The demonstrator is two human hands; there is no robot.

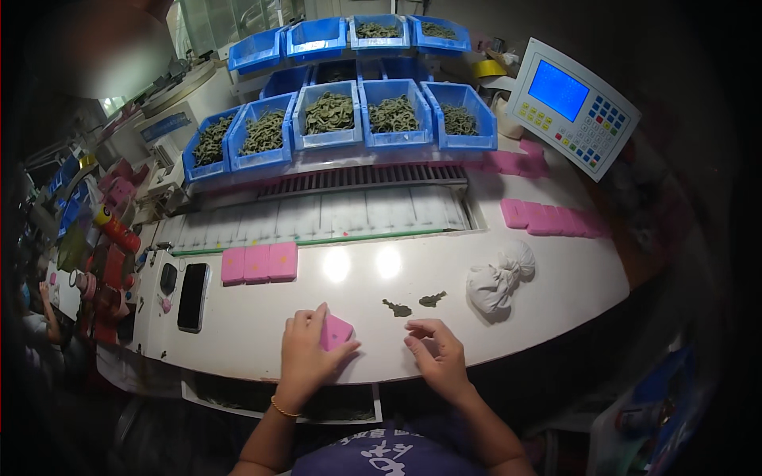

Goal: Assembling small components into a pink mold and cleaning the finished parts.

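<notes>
My left hand (308,349) rests on the table's near side with its fingers and thumb around a small pink block (338,329). To its right my right hand (437,355) hovers at the near edge, fingers curved and apart from the thumb, with nothing visible between them. Just beyond the right hand lie two small dark green pieces (397,308) of irregular shape. Farther back on the left, three pink blocks (259,263) stand side by side in a row.
Blue bins (331,141), several filled with green pieces, stand at the back behind a pale marked belt (317,220). A phone (194,297) lies at left. On the right are a crumpled white bag (494,287), more pink blocks (552,218) and a keypad with a screen (573,107).
</notes>
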